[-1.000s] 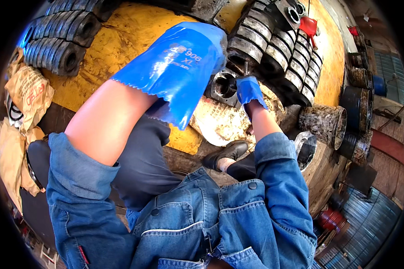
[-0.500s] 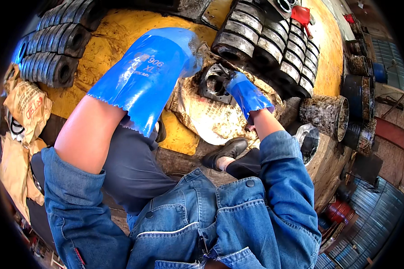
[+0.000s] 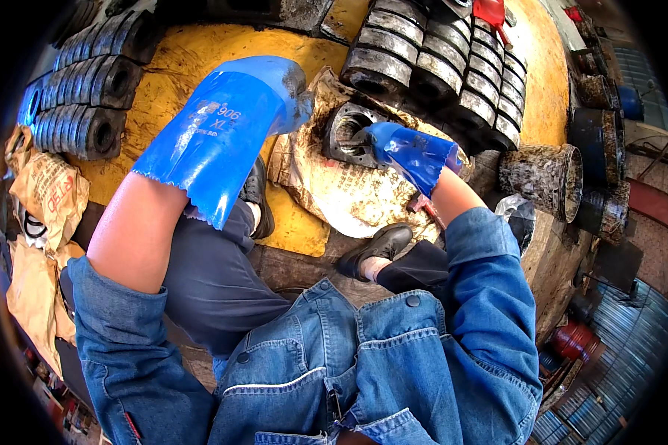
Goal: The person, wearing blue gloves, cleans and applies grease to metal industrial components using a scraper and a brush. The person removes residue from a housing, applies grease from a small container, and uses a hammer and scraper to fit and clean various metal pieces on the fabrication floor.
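A stained yellow sheet [image 3: 200, 46] covers much of the workshop floor, with darker boards nearer the seated person. At the far left, crumpled brown paper bags [image 3: 52, 184] lie beneath rows of dark, blocky metal castings [image 3: 90, 132], stacked in tiers with round holes facing the person. To the right of these, the left hand [image 3: 283, 87], in a long blue rubber glove, hangs beside the work, apart from it; its blackened fingers bend downward, and whether they grasp anything I cannot tell. Between the two hands, a dark, squarish metal block [image 3: 341, 150] with a wide round bore lies on a grimy brown paper sack [image 3: 356, 191]. The right hand [image 3: 387, 139], gloved in the same blue, reaches to the block's right side, fingers at the edge of the bore; whether they clench it I cannot tell. Just beyond stand rows of stacked, ring-shaped metal parts [image 3: 439, 55]. Farther right, a grime-coated bucket [image 3: 538, 179] lies tipped on its side.
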Available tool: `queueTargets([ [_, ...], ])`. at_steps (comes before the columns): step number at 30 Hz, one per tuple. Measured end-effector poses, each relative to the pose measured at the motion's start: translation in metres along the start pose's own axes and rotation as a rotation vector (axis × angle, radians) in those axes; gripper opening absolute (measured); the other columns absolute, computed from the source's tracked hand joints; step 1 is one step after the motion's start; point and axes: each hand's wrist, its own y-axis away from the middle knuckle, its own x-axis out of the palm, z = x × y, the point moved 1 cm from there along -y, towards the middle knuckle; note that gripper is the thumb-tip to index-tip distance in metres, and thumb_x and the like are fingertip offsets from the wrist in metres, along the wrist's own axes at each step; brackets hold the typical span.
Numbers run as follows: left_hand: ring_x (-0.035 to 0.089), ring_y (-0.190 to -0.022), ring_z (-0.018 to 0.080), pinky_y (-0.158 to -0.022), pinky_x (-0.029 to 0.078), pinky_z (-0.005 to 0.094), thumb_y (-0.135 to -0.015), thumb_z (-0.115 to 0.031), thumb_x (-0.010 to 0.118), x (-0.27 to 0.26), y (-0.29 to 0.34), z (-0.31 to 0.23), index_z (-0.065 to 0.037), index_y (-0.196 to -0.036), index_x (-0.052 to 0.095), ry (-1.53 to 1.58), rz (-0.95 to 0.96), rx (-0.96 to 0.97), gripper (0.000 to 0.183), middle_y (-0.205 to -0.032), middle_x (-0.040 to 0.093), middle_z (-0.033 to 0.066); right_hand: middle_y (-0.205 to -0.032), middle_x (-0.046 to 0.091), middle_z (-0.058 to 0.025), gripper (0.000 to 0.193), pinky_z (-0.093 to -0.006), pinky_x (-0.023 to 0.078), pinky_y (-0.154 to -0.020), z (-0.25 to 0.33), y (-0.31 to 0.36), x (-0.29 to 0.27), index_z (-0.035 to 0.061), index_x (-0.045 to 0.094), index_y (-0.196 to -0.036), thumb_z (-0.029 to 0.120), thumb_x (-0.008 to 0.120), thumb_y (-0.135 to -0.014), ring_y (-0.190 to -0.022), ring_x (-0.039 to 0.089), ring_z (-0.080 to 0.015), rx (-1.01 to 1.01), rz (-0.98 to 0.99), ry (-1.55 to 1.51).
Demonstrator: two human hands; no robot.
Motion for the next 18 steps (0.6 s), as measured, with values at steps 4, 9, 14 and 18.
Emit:
queueTargets([
  [4, 0.065, -0.093, 0.0308, -0.079, 0.054, 0.0423, -0.085, -0.037, 0.057, 0.0, -0.007, -0.006, -0.019, -0.105, 0.069, -0.032, 0.034, 0.013, 0.03, -0.104, 0.068, 0.0085, -0.101, 0.068, -0.0165, 0.066, -0.0362, 0.051, -0.079, -0.027, -0.008, -0.019, 0.0224, 0.061, -0.126, 0.006, 0.063, -0.062, -0.091, 0.065, -0.0321, 0.047, 0.332, 0.085],
  [9, 0.064, -0.097, 0.0302, -0.083, 0.053, 0.0422, -0.088, -0.037, 0.054, -0.004, 0.004, 0.0, -0.02, -0.111, 0.068, -0.055, 0.07, -0.046, 0.032, -0.108, 0.068, 0.007, -0.106, 0.068, -0.0148, 0.046, -0.0395, 0.051, -0.083, -0.016, 0.006, -0.044, 0.0212, 0.063, -0.122, 0.012, 0.057, -0.077, -0.098, 0.064, -0.035, 0.026, 0.042, 0.058],
  [14, 0.065, -0.096, 0.0306, -0.083, 0.053, 0.0419, -0.088, -0.038, 0.054, -0.011, -0.003, -0.015, -0.02, -0.111, 0.068, -0.038, 0.098, -0.009, 0.032, -0.107, 0.068, 0.0074, -0.1, 0.068, -0.0163, 0.038, -0.0414, 0.051, -0.078, -0.078, 0.009, -0.002, 0.0186, 0.064, -0.116, 0.012, 0.057, -0.079, -0.092, 0.065, -0.0364, 0.068, -0.095, -0.014],
  [18, 0.065, -0.095, 0.0315, -0.08, 0.053, 0.0422, -0.087, -0.035, 0.055, -0.004, 0.004, 0.001, -0.02, -0.109, 0.068, -0.019, 0.038, -0.044, 0.03, -0.106, 0.068, 0.0082, -0.092, 0.068, -0.0182, 0.023, -0.0393, 0.051, -0.073, -0.046, 0.012, 0.004, 0.01, 0.067, -0.101, 0.014, 0.061, -0.079, -0.083, 0.065, -0.0335, 0.323, -0.072, -0.15],
])
